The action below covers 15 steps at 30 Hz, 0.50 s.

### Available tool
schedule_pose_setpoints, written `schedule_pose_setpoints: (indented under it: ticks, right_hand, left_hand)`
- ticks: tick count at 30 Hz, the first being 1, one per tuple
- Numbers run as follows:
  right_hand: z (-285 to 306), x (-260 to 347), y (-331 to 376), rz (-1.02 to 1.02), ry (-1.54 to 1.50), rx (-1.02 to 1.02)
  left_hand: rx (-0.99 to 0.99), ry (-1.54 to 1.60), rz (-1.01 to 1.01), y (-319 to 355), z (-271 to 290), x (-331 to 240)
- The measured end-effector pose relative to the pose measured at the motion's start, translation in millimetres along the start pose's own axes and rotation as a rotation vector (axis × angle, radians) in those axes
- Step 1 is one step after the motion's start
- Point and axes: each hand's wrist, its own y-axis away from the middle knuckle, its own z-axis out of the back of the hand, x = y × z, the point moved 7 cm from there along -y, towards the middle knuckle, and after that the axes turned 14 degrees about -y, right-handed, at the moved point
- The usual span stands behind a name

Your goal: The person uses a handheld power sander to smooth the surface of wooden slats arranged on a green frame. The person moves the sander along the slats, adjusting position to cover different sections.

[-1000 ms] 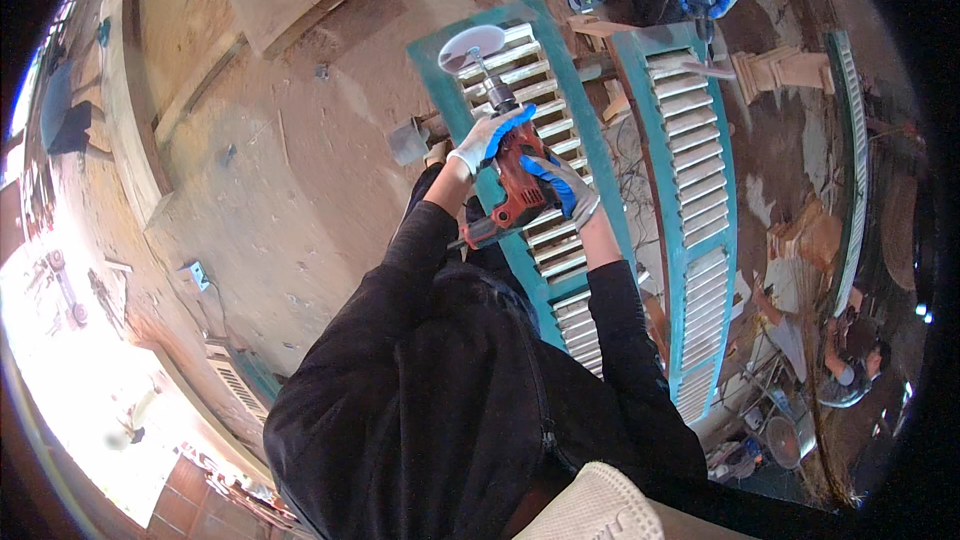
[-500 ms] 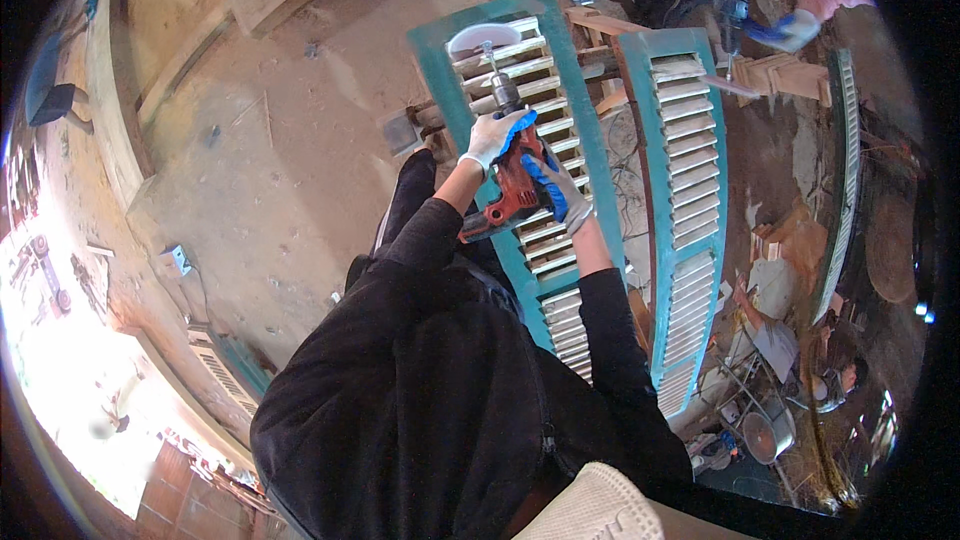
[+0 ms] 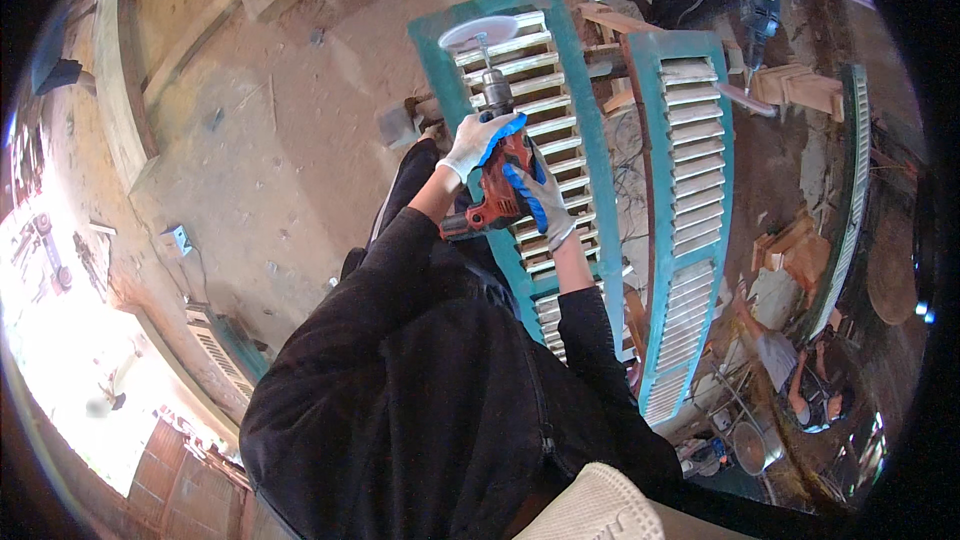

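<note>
Both my hands, in white gloves with blue palms, grip a red and black power drill [image 3: 505,180]. My left hand [image 3: 478,143] wraps round its front part, just behind the chuck; my right hand [image 3: 545,198] closes round the body farther back. A round, pale sanding disc [image 3: 478,33] is fitted in the chuck. It lies over the upper left of a green-framed louvred shutter [image 3: 590,155], at the end of the bare slats. Whether the disc touches the wood I cannot tell.
A second green shutter [image 3: 650,180] lies to the right on wooden supports. Beyond it, a co-worker's drill with a disc [image 3: 760,5] points down near a wooden block [image 3: 800,90]. Another slatted panel [image 3: 850,190] stands farther right. Another person [image 3: 800,380] is at the lower right.
My hands and the drill have shifted slightly left, the disc moving toward the shutter's left frame. At the upper right, the co-worker's drill has moved right.
</note>
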Motion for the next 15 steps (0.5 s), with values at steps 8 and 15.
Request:
schedule_pose_setpoints:
  ticks: [8, 15]
  right_hand:
    - [-2.5, 4.1, 1.8, -0.019, -0.021, -0.029]
    - [8.6, 7.8, -1.5, 0.019, 0.247, -0.031]
  left_hand:
    - [-0.015, -0.02, -0.112, -11.9, -4.6, 10.1]
    - [-0.07, 0.098, -0.251, 18.6, 6.9, -19.8]
